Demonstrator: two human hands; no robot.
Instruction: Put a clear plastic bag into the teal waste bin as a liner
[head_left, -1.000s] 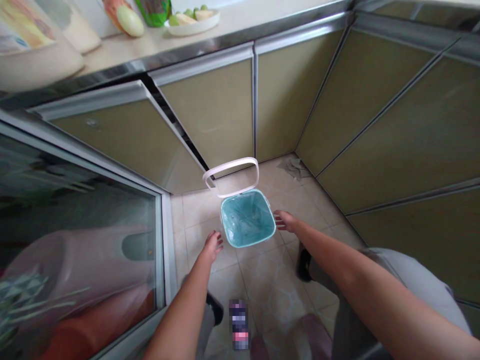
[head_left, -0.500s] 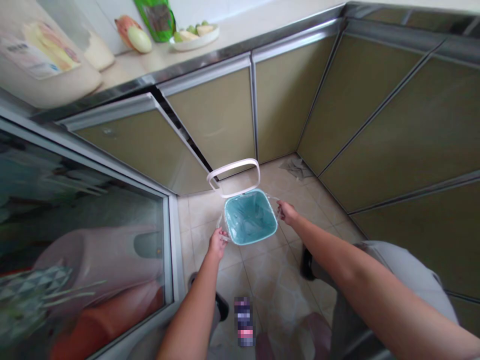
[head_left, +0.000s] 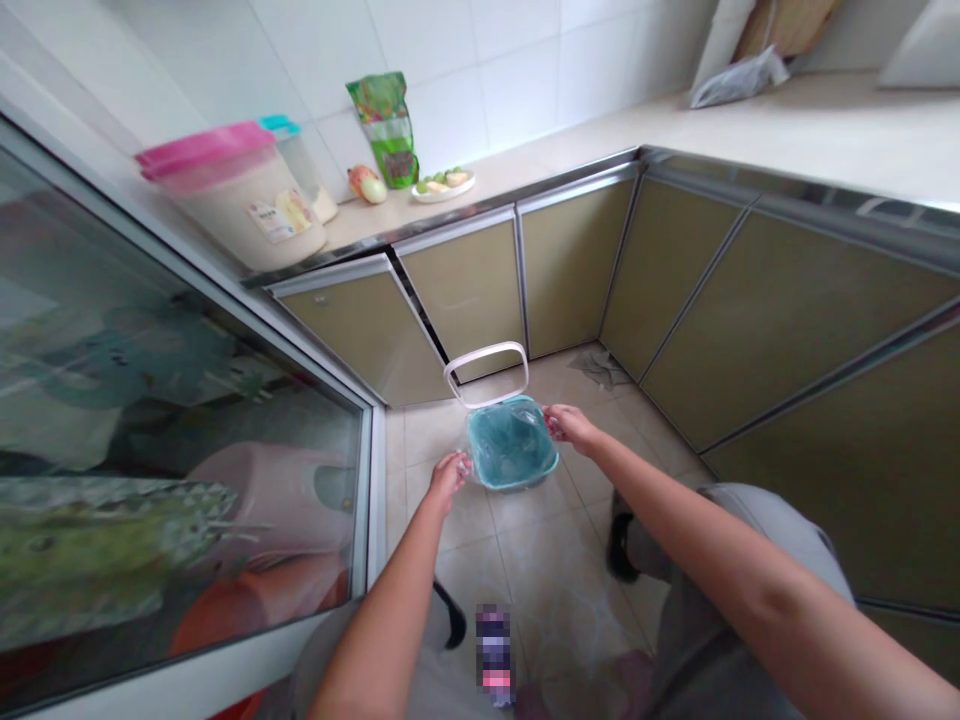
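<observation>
A teal trash bin (head_left: 514, 455) stands on the tiled floor between my hands, lined with a clear plastic trash bag (head_left: 480, 480). Its white rim ring (head_left: 487, 352) is tipped up at the back, toward the cabinets. My left hand (head_left: 450, 475) is closed on the bag's edge at the bin's left side. On the right side, my right hand (head_left: 568, 427) pinches the bag near the bin's upper corner. The bag spreads over the bin's rim, and part of it hangs outside the front.
Olive cabinets (head_left: 465, 290) run behind and to the right; one door (head_left: 367, 325) stands slightly ajar. A glass sliding door (head_left: 225, 400) is at the left. On the counter are a pink-lidded container (head_left: 232, 200), a green pouch (head_left: 386, 130) and a plate of fruit (head_left: 444, 187). A grey cloth-like piece (head_left: 600, 368) lies in the corner.
My view has tilted up, showing more of the counter. Both hands still hold the bag; its edges now lie closer around the rim and over the front.
</observation>
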